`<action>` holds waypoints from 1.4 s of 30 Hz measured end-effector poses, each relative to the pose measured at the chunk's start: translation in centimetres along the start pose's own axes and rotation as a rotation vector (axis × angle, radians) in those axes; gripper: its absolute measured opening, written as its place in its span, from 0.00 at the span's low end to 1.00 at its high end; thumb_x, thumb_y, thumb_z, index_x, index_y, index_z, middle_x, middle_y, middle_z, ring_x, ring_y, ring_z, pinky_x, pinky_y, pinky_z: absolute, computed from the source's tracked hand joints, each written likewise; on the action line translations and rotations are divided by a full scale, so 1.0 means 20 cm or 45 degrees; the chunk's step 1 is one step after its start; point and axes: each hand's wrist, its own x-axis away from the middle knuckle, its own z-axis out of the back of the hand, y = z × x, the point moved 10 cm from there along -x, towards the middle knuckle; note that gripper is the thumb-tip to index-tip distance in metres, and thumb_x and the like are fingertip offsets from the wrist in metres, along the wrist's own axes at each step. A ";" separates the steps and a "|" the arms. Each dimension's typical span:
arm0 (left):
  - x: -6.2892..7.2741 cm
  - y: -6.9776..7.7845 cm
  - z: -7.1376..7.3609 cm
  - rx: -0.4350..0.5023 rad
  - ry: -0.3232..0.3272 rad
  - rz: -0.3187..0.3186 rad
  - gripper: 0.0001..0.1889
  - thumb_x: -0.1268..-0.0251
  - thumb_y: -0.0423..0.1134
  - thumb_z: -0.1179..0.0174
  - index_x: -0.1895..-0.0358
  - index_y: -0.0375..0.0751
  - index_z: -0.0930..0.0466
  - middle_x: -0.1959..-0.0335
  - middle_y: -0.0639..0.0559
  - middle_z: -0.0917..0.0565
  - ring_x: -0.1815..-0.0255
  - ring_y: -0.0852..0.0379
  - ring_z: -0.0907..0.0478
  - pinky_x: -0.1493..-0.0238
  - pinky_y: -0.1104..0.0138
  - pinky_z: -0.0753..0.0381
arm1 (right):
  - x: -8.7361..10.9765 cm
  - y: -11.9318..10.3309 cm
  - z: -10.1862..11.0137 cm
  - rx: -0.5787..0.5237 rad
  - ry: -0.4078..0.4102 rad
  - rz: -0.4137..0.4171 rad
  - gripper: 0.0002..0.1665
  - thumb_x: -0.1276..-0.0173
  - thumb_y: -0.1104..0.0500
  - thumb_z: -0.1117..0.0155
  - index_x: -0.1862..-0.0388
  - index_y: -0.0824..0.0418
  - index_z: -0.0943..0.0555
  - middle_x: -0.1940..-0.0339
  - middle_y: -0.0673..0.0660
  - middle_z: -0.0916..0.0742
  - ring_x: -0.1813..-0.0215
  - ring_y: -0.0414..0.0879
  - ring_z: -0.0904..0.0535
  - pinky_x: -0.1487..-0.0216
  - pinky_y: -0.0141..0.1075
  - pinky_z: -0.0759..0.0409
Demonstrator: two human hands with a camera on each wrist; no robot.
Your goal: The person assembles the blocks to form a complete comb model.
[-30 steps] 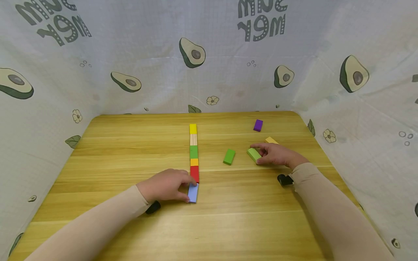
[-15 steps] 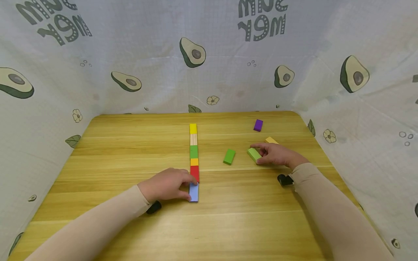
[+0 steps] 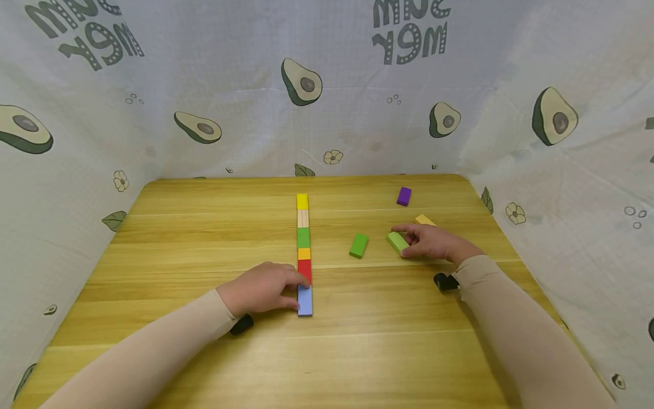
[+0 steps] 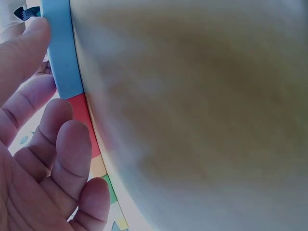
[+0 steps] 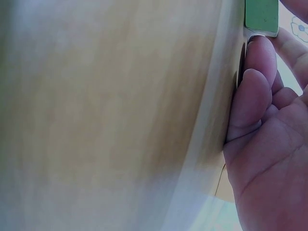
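My left hand (image 3: pixel 263 288) is at a light blue wooden block (image 3: pixel 305 301), its thumb at the near left edge and its forefinger at the far end. The block lies flat as the nearest piece of a straight row; a red block (image 3: pixel 304 271) adjoins it. In the left wrist view, the blue block (image 4: pixel 62 53) touches thumb and forefinger while the other fingers curl loosely below. To the right, my right hand (image 3: pixel 434 243) holds a light green block (image 3: pixel 397 242) on the table between thumb and fingers. The right wrist view shows only one end of a green block (image 5: pixel 262 17).
Beyond the red, the row continues with orange (image 3: pixel 304 254), green (image 3: pixel 304 237), plain wood (image 3: pixel 303 218) and yellow (image 3: pixel 302 201) blocks. A green block (image 3: pixel 359 246), a purple block (image 3: pixel 404 196) and a partly hidden light orange block (image 3: pixel 424 220) lie loose. Patterned cloth (image 3: pixel 327 125) surrounds the table.
My left hand has shifted slightly right and away from me, and the blue block has moved and straightened into line with the row. The right hand has stayed in place.
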 end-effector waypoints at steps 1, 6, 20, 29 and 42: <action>0.00 0.00 0.00 0.006 -0.002 0.004 0.20 0.35 0.50 0.25 0.42 0.51 0.13 0.54 0.62 0.15 0.61 0.64 0.26 0.51 0.67 0.21 | 0.00 0.00 0.00 0.000 0.000 0.000 0.43 0.30 0.58 0.26 0.20 0.66 0.32 0.59 0.55 0.23 0.59 0.47 0.30 0.60 0.34 0.28; 0.00 -0.01 0.00 0.012 -0.001 0.007 0.19 0.34 0.49 0.26 0.42 0.51 0.13 0.60 0.63 0.18 0.63 0.63 0.27 0.54 0.68 0.23 | 0.00 0.00 0.00 0.009 0.002 0.001 0.42 0.30 0.58 0.26 0.20 0.65 0.32 0.59 0.55 0.23 0.58 0.48 0.30 0.59 0.34 0.28; -0.01 -0.06 0.04 -0.003 0.069 0.076 0.24 0.34 0.53 0.26 0.39 0.48 0.15 0.51 0.58 0.15 0.57 0.61 0.23 0.47 0.62 0.18 | 0.00 0.00 0.00 0.013 0.002 -0.004 0.42 0.29 0.59 0.27 0.20 0.65 0.32 0.60 0.55 0.24 0.59 0.48 0.31 0.61 0.34 0.29; -0.01 -0.11 0.07 0.025 0.135 0.166 0.30 0.35 0.56 0.26 0.34 0.48 0.18 0.42 0.53 0.17 0.46 0.55 0.20 0.39 0.58 0.18 | 0.00 -0.01 0.00 0.022 0.002 -0.005 0.42 0.29 0.58 0.26 0.20 0.64 0.31 0.59 0.54 0.25 0.58 0.48 0.31 0.60 0.35 0.30; -0.05 -0.16 0.07 0.106 0.127 0.235 0.38 0.35 0.56 0.27 0.24 0.49 0.27 0.19 0.44 0.34 0.20 0.37 0.34 0.21 0.44 0.31 | 0.00 0.00 0.00 0.014 -0.011 -0.004 0.42 0.29 0.57 0.27 0.20 0.64 0.32 0.59 0.55 0.24 0.59 0.48 0.32 0.60 0.36 0.31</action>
